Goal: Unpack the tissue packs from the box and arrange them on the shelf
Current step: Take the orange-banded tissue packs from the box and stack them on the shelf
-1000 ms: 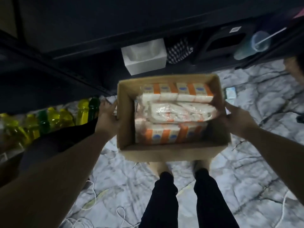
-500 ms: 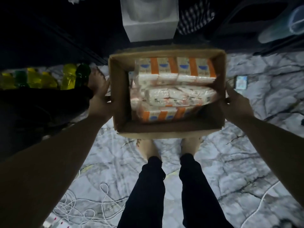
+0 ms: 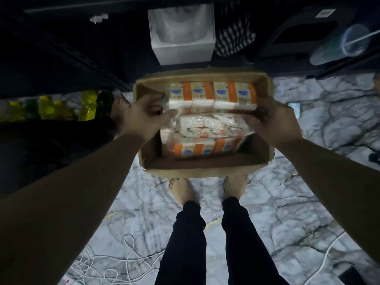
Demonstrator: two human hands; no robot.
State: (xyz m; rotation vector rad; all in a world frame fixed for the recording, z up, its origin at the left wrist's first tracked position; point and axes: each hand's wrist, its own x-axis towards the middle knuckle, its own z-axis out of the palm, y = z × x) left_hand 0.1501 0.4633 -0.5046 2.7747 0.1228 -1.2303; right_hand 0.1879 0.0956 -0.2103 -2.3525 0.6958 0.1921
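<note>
Fingers [image 3: 164, 116] of the left hand [image 3: 137, 118] curl round the left end of the far tissue pack [image 3: 211, 95], and the right hand [image 3: 273, 120] grips its right end, thumb along the near edge. That orange-banded, plastic-wrapped pack lies against the far wall of the open cardboard box [image 3: 205, 170], with a crinkled white pack [image 3: 209, 126] and another orange-banded pack [image 3: 201, 148] nearer. The box sits on the marble-patterned floor [image 3: 308, 202] before bare feet. Just beyond it a white square carton [image 3: 181, 52] stands in the dark shelf [image 3: 61, 48]; yellow and green bottles [image 3: 88, 105] line the left, white cables [image 3: 115, 264] coil nearby
</note>
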